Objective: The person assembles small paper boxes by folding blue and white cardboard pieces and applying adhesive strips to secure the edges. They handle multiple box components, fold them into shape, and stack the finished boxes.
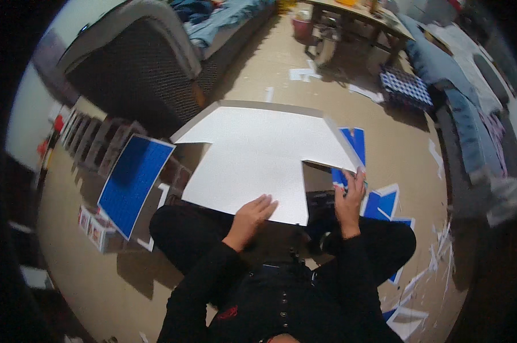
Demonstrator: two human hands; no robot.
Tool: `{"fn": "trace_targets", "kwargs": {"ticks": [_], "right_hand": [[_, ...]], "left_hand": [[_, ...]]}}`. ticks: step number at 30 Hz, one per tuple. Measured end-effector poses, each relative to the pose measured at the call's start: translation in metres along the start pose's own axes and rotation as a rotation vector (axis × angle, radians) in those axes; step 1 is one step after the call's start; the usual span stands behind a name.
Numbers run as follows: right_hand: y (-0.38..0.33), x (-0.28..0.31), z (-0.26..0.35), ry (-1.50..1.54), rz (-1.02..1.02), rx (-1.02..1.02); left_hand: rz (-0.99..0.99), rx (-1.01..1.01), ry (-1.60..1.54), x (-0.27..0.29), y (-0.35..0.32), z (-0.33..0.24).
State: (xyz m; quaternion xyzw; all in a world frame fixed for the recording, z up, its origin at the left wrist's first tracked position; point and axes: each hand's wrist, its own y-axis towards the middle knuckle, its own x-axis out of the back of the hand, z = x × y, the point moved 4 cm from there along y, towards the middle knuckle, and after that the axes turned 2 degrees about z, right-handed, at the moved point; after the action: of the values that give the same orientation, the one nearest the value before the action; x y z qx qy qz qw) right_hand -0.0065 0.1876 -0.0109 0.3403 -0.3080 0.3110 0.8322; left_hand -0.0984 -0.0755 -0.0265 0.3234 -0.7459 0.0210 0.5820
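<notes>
A large white cardboard sheet, cut in a T-like shape with its far edges folded up, lies across my lap. My left hand rests flat on its near part, fingers stretched out. At the sheet's right wing tip, my right hand has its fingers closed on the corner, beside the square notch. Part of the fingertips' grip is blurred. Blue-and-white board pieces lie on the floor beside my right knee, partly under the sheet and my leg.
A blue panel leans at my left beside a rack-like stack and a small box. Paper strips litter the floor at right. Ahead are a grey sofa, a table and a checkered box.
</notes>
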Motion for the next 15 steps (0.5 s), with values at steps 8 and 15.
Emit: {"fn": "trace_targets", "kwargs": {"ticks": [8,15], "right_hand": [[-0.047,0.017,0.083,0.136,0.520,0.409],[-0.037,0.020,0.056,0.257,0.311,0.416]], "left_hand": [[0.027,-0.003,-0.018,0.001,0.000,-0.005],[0.021,-0.078,0.021,0.054,0.002,0.001]]}}
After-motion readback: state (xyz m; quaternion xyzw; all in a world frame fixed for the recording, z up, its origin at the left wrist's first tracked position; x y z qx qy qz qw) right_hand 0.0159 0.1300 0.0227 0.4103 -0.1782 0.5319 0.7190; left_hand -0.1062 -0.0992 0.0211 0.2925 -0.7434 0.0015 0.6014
